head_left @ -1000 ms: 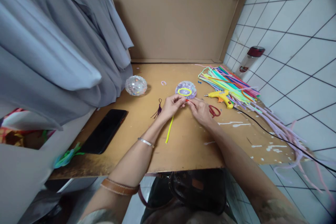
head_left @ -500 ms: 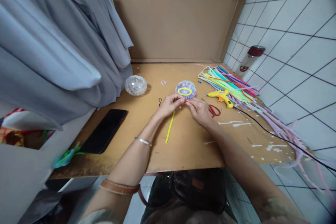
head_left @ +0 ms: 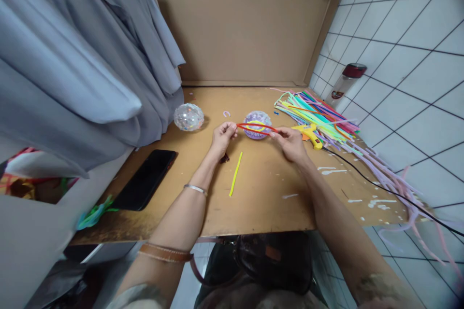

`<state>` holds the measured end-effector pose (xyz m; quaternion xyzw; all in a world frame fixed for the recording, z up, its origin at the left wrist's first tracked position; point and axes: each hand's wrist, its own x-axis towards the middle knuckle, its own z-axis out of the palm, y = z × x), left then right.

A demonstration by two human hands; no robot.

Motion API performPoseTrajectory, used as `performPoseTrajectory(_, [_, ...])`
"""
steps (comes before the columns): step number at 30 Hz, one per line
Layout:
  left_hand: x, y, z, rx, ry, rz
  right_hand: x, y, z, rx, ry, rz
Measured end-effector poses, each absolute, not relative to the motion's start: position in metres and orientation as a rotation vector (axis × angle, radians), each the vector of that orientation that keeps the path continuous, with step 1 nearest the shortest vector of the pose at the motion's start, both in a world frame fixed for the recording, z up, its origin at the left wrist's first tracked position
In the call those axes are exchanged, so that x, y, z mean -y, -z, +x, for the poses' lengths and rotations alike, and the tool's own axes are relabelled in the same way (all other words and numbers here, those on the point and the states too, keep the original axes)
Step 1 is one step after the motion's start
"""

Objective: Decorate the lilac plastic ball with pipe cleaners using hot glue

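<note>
A red pipe cleaner (head_left: pixel 248 124), bent into a long narrow loop, is stretched between my two hands. My left hand (head_left: pixel 223 140) pinches its left end, and my right hand (head_left: pixel 292 144) grips the right end. Just behind the loop sits a clear, purple-tinted ball (head_left: pixel 255 116) with a yellow ring on its front. Below, a short yellow pipe cleaner (head_left: pixel 236 174) lies on the wooden tabletop (head_left: pixel 261 207). A small dark item (head_left: pixel 225 158) shows beside my left wrist. Scissors seen earlier are hidden by my right hand.
Another clear ball (head_left: pixel 189 117) stands at the left, beyond a black phone (head_left: pixel 145 179). On the right are a yellow glue gun (head_left: pixel 309 133) with its cord and a heap of colourful pipe cleaners (head_left: pixel 319 113). Grey cloth (head_left: pixel 119 58) hangs at the left; cardboard (head_left: pixel 246 24) stands behind.
My hands have moved apart, left and right, and slightly away from me. The red pipe cleaner, mostly hidden before, now shows as a stretched loop in front of the purple ball.
</note>
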<state>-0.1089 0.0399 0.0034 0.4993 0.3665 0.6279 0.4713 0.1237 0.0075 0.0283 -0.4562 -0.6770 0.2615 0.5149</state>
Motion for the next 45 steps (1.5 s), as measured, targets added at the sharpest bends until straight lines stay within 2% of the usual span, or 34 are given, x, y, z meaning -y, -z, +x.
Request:
performPoseTrajectory(3, [-0.042,0.001,-0.109,-0.903,-1.531,1.186,-0.01,-0.03,0.125,1.415,-0.867,-1.029])
performPoseTrajectory(7, [-0.042,0.006,-0.105,-0.898,-1.546,1.178,-0.012,-0.029,0.119,1.234,-1.007,-0.98])
performPoseTrajectory(13, [-0.057,0.015,-0.101,-0.924,-1.597,1.102,-0.026,-0.025,0.113,1.085,-1.0,-0.993])
performPoseTrajectory(19, [-0.068,0.015,-0.095,-0.768,-1.551,0.945,-0.05,-0.023,0.115,1.196,-0.903,-1.069])
performPoseTrajectory(24, [-0.065,0.014,-0.093,-0.668,-1.468,0.906,-0.066,-0.02,0.115,1.064,-1.092,-1.059])
performPoseTrajectory(31, [-0.064,0.02,-0.097,-0.695,-1.476,1.051,-0.052,-0.012,0.119,0.957,-1.234,-0.963])
performPoseTrajectory(38, [-0.055,0.021,-0.109,-0.82,-1.461,1.279,-0.041,-0.012,0.128,1.179,-1.218,-1.004])
performPoseTrajectory(45, [-0.047,0.021,-0.109,-0.918,-1.46,1.347,-0.045,0.0,0.128,1.158,-1.124,-1.024])
